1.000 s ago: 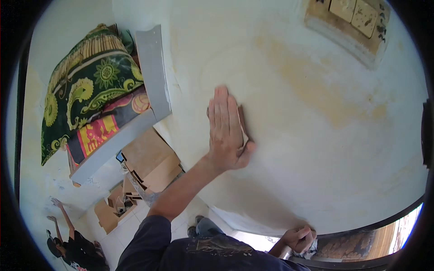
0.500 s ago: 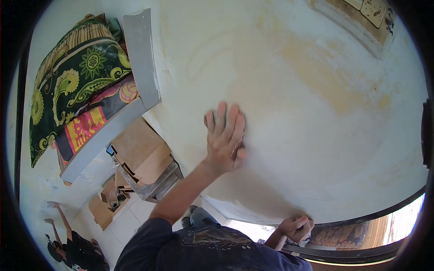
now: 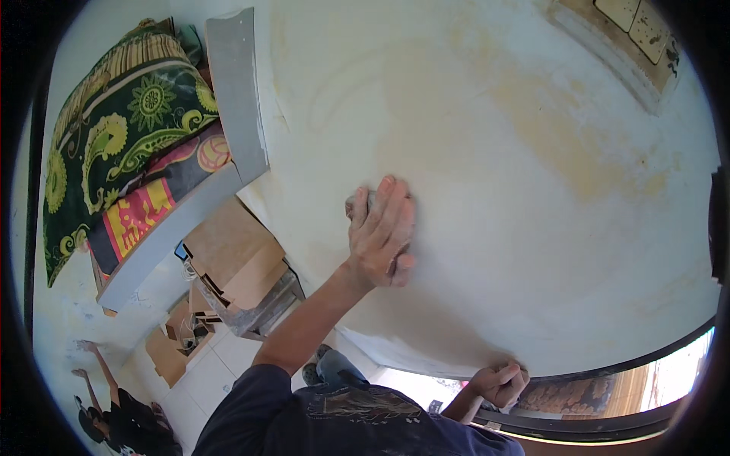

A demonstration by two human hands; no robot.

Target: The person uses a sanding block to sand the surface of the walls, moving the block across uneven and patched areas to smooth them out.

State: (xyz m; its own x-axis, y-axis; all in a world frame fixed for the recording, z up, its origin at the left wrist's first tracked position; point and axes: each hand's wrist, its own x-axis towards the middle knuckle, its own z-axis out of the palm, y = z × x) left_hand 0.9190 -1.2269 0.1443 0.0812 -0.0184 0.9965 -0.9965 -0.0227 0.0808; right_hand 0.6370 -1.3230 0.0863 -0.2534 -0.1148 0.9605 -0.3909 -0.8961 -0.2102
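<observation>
The left hand (image 3: 380,239) presses against the pale, yellow-patched wall (image 3: 494,251), its fingers slightly spread and bent over a small greyish pad (image 3: 350,206), which lies between palm and wall and peeks out along the little-finger side. Below and right of it, the right hand (image 3: 498,386) is curled at the wall's lower edge; I cannot tell whether it holds anything. Up and left of the left hand, a green patterned cushion (image 3: 152,106) sits on a grey shelf (image 3: 179,216). Far upper right are 2 switches (image 3: 649,36).
</observation>
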